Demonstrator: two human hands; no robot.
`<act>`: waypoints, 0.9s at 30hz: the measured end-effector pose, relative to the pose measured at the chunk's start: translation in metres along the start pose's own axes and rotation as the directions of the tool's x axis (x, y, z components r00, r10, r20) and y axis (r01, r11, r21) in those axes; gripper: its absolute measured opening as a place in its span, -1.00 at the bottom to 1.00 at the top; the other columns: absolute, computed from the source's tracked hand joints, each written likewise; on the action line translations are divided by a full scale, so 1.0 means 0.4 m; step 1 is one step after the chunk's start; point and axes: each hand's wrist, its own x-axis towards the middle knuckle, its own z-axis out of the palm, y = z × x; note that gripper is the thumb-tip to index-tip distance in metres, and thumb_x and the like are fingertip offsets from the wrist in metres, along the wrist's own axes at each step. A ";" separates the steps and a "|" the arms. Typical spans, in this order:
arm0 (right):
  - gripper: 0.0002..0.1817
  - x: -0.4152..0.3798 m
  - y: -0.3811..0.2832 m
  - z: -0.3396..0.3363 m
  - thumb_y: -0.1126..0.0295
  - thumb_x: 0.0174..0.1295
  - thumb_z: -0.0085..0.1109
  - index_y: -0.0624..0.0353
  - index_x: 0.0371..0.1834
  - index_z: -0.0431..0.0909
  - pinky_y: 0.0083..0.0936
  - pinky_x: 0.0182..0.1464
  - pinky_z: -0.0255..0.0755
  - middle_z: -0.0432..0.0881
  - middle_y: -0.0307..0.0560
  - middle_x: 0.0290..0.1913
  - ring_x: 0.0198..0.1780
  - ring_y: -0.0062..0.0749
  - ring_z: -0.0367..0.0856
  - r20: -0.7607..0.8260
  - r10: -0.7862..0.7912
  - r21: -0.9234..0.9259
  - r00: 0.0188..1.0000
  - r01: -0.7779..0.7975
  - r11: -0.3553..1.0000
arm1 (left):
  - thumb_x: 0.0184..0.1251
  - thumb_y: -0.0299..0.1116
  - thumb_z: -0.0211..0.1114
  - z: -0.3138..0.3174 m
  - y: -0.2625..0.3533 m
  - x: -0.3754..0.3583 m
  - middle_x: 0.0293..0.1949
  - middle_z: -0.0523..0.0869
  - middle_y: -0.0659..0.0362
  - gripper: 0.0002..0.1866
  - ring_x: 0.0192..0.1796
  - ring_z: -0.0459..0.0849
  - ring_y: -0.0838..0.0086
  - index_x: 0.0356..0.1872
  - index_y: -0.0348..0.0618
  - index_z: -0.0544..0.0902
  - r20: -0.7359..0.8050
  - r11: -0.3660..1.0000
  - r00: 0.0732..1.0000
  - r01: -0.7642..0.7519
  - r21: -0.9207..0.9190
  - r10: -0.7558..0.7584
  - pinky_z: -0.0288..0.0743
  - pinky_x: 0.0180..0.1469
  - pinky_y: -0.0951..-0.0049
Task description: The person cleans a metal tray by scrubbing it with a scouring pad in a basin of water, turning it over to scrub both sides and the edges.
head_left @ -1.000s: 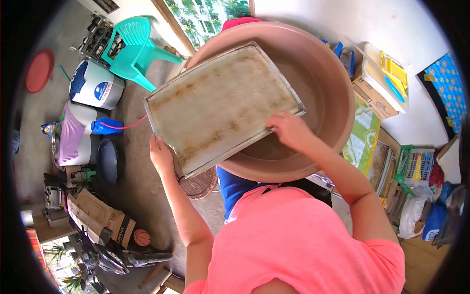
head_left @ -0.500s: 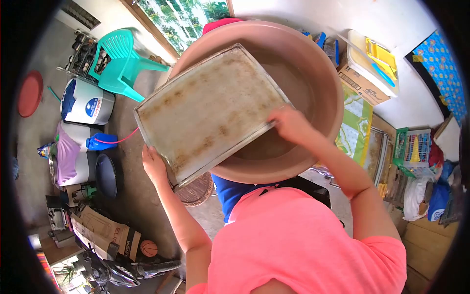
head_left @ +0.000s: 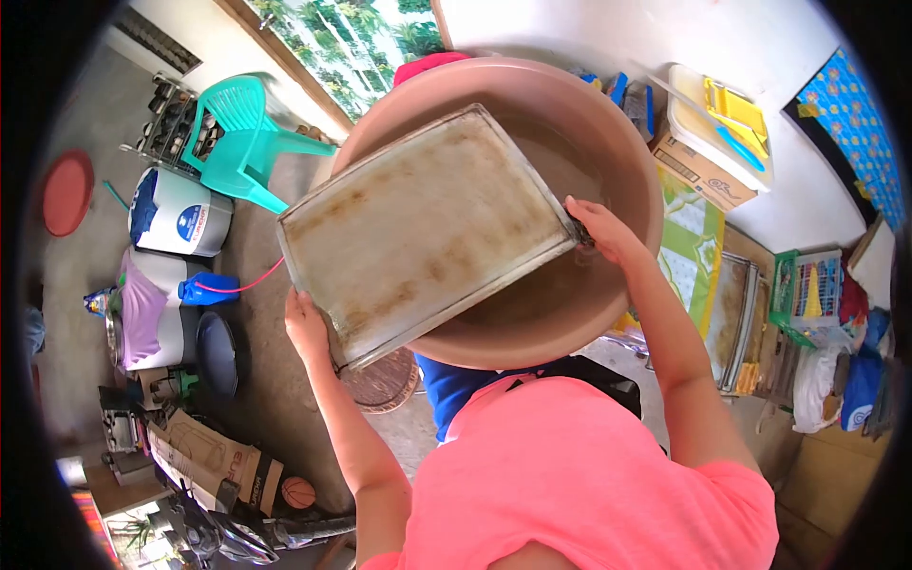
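A rectangular metal baking tray (head_left: 418, 228) with brown stains slants over a large brown plastic basin (head_left: 638, 161). My left hand (head_left: 306, 326) is closed on the tray's near left corner, fingers partly hidden beneath it. At the right edge, my right hand (head_left: 608, 231) is closed round a small dark scrubber (head_left: 580, 232), which is pressed against the tray's rim. Its exact kind is hard to make out. Water appears to lie in the bottom of the basin, partly covered by the tray.
A green plastic chair (head_left: 242, 142) stands at the left near the window. Below it are a washing machine (head_left: 185, 214), a blue jug (head_left: 209, 288) and a dark round basin (head_left: 218, 354). Another tray (head_left: 730, 313) leans at the right, by a green crate (head_left: 787, 285).
My right hand has moved from the tray's near edge to its right corner, and the dark scrubber now shows. My left hand keeps hold of the tray.
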 end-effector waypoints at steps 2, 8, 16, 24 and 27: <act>-0.45 0.001 0.004 -0.009 -0.05 0.24 0.21 0.21 0.06 0.54 -0.49 -0.16 0.41 0.61 -0.22 -0.16 -0.15 -0.52 0.51 0.004 0.028 -0.072 1.000 -0.028 0.997 | 0.43 -0.27 0.07 0.007 0.006 0.008 0.00 0.65 -0.20 -0.59 0.06 0.64 0.06 0.13 -0.38 0.53 -0.001 1.000 1.000 -0.010 -0.003 0.010 0.44 0.11 0.25; -0.50 -0.001 0.023 -0.063 0.10 0.17 0.33 0.24 0.05 0.55 -0.58 -0.09 0.36 0.62 -0.23 -0.17 -0.16 -0.56 0.51 -0.086 -0.198 0.067 0.976 0.204 0.977 | 0.41 -0.26 0.09 0.069 0.049 0.034 -0.07 0.66 -0.21 -0.63 0.00 0.65 -0.01 0.05 -0.35 0.58 -0.006 0.999 0.999 -0.034 -0.038 0.034 0.49 0.03 0.18; -0.80 -0.070 -0.188 -0.173 0.27 0.25 0.26 0.16 -0.20 0.63 -0.69 -0.18 0.34 0.62 -0.35 -0.31 -0.28 -0.70 0.51 -0.204 -0.417 0.158 0.886 0.451 0.879 | 0.38 -0.31 0.12 0.179 0.227 0.036 -0.22 0.70 -0.19 -0.67 -0.16 0.70 0.04 0.00 -0.37 0.58 -0.083 0.982 0.996 -0.043 -0.183 0.028 0.51 -0.05 0.21; -0.80 -0.048 -0.308 -0.300 0.23 0.29 0.21 0.12 -0.25 0.61 -0.73 -0.25 0.27 0.56 -0.43 -0.36 -0.34 -0.77 0.42 -0.143 -0.554 -0.186 0.820 0.527 0.829 | 0.40 -0.41 0.11 0.340 0.211 0.042 -0.10 0.63 0.14 -0.78 -0.07 0.58 0.41 -0.02 -0.29 0.50 0.454 0.227 0.885 0.465 -0.856 -0.101 0.44 0.06 0.42; -0.76 -0.029 -0.284 -0.298 0.17 0.30 0.21 0.11 -0.22 0.62 -0.71 -0.25 0.27 0.54 -0.45 -0.36 -0.32 -0.77 0.40 -0.133 -0.481 -0.358 0.867 0.410 0.839 | 0.41 -0.41 0.15 0.322 0.238 0.031 -0.24 0.58 0.25 -0.91 -0.17 0.50 0.57 -0.20 -0.20 0.50 0.426 0.119 0.875 0.460 -0.880 -0.229 0.40 -0.02 0.54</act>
